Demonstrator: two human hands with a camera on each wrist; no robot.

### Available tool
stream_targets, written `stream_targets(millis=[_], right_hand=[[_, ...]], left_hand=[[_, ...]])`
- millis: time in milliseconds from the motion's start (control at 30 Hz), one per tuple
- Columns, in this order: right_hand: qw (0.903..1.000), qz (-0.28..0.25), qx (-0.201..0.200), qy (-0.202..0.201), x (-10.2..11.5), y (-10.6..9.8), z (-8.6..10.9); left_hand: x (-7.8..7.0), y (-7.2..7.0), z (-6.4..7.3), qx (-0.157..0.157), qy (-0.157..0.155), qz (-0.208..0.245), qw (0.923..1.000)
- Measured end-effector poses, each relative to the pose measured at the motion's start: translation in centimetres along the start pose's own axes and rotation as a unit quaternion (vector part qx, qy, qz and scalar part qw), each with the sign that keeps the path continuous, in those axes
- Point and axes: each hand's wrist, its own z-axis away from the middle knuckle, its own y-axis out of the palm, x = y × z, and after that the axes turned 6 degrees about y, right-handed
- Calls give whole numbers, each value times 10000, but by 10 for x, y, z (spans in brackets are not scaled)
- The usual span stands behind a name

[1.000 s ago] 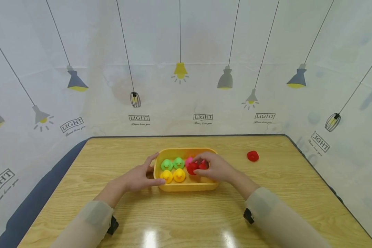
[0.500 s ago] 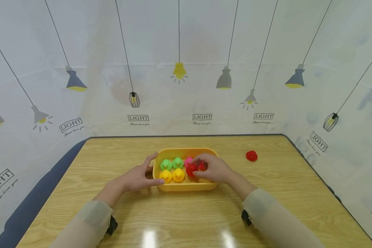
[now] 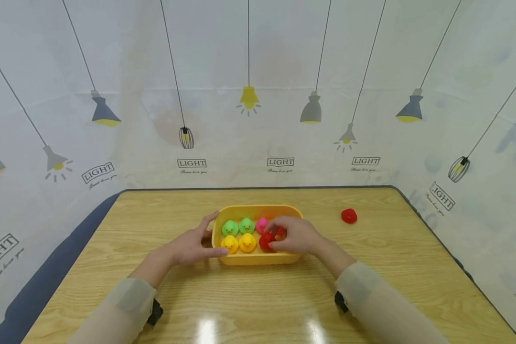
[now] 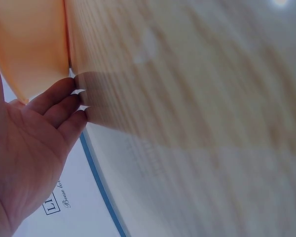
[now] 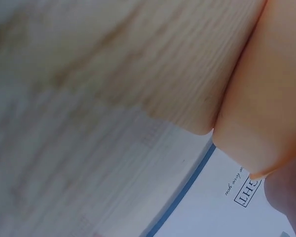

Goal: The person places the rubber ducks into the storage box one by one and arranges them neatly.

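Observation:
On the table stands a yellow plastic tray point(image 3: 258, 259) with small toy ducks in it. My left hand point(image 3: 194, 246) holds the tray's left end, its thumb over the front left corner; in the left wrist view the fingers point(image 4: 59, 106) lie along the outside wall. Inside the right half, my right hand point(image 3: 298, 235) pinches a red duck point(image 3: 266, 242) between thumb and fingers, low in the front row. Two green ducks point(image 3: 247, 226) and a pink duck point(image 3: 262, 225) make up the back row. Two yellow ducks point(image 3: 247, 242) sit in front. Another red piece point(image 3: 280, 231) is mostly hidden behind my right hand.
A second red duck-like toy point(image 3: 349, 216) lies on the wooden table point(image 3: 249, 301) to the right of the tray. Behind the table hangs a white cloth point(image 3: 223, 62) printed with lamps.
My right hand has moved the red duck slightly down and toward the front of the tray, so more of the pink duck shows. The left hand stays at the tray's end.

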Motion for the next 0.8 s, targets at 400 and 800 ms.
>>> stream_targets(millis=[400,800], right_hand=[[9987,445,231,127,7,0,-2],[9984,471,228,232,7,0,-2]], left_hand=[[0,0,-1,-15,-44,-15,10000],[0,1,-1,0,-111,-5,9999]])
